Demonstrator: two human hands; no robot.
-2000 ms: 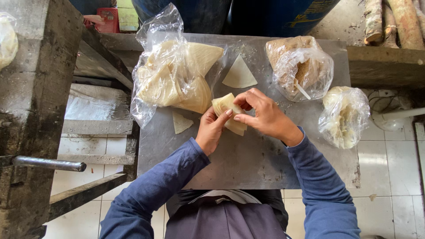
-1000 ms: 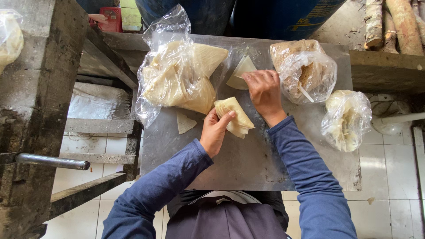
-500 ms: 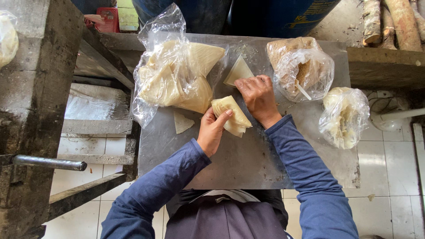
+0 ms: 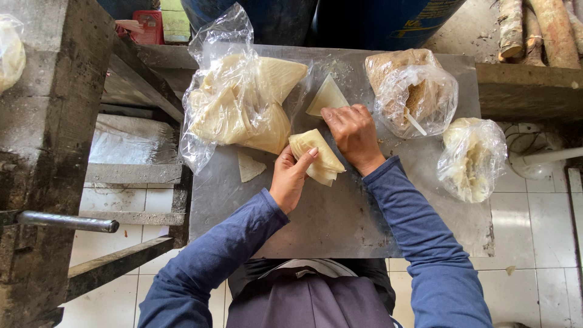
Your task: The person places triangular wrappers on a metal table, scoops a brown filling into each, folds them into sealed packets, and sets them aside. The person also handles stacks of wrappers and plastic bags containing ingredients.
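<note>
At frame centre, the left hand grips a folded pale pastry parcel over the grey metal table. The right hand, fingers curled, presses a triangular dough sheet just above.

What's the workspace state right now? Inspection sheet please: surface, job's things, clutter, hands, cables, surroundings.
Surface: grey metal table, worn, crumbs near the far edge.
Job's things: folded stack of pale wrappers in the left hand; single triangular wrapper under the right fingertips.
Clutter: big clear bag of wrappers; bag of brown filling with a white stick in it; small bag of pale pieces; loose wrapper scrap.
Hands: left hand grips the stack; right hand rests knuckles-up on the table.
Cables: nothing seen.
Surroundings: wooden frame with a metal rod; white tiled floor; blue barrel; logs.
</note>
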